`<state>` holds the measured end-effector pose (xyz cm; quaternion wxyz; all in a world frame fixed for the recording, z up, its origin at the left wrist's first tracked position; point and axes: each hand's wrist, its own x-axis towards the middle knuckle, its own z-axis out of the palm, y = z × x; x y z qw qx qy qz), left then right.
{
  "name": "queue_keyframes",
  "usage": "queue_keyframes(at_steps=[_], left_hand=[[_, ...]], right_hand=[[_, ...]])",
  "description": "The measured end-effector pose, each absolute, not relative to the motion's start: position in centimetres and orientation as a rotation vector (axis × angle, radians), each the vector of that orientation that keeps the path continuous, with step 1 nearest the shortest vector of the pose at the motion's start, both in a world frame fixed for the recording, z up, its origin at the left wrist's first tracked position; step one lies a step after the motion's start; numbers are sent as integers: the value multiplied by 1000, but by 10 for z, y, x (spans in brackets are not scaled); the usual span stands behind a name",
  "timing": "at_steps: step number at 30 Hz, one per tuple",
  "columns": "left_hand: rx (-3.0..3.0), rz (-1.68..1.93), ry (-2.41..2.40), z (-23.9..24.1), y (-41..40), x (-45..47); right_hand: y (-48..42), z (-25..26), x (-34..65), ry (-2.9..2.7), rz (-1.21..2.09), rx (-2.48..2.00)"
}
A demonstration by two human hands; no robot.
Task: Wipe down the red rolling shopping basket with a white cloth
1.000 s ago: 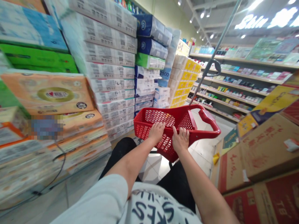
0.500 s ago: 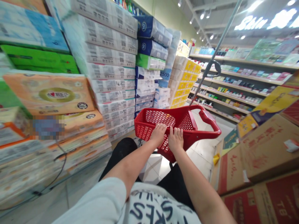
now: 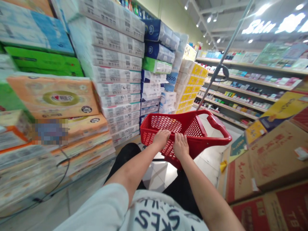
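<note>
Between stacked packs point(image 3: 117, 61) and cartons point(image 3: 274, 157), a red shopping cart point(image 3: 197, 141) sits before me.
On my head view, the left hand point(image 3: 161, 139) and right hand point(image 3: 181, 146) lie close together, fingers bent partway over its near rim point(image 3: 193, 138), holding it; grip firmness I can't tell.

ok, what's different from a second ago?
Right hand slid left along the cart's near rim, closer to the left hand. Nothing visibly taken hold of or let go. Left hand stays on the rim; white packs and cartons unchanged.
</note>
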<state>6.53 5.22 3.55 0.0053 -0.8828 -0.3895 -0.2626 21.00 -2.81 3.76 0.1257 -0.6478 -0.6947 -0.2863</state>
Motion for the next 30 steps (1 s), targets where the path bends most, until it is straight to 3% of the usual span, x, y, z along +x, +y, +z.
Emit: queue_keyframes(at_steps=[5, 12, 18, 24, 30], left_hand=[[-2633, -901, -1415, 34, 58, 44], [-2789, -844, -1142, 37, 53, 63], [-2581, -952, -1513, 39, 56, 42], [-2711, -968, -1295, 34, 52, 64], [-2555, -1041, -1472, 28, 58, 42]], right_hand=[[-30, 38, 211, -2035, -817, -1901], [-31, 53, 210, -2130, -726, -1890], [-29, 57, 205, -2064, -602, -1928], [-28, 58, 206, -2123, -550, -1879], [-31, 51, 206, -2079, -565, -1911]])
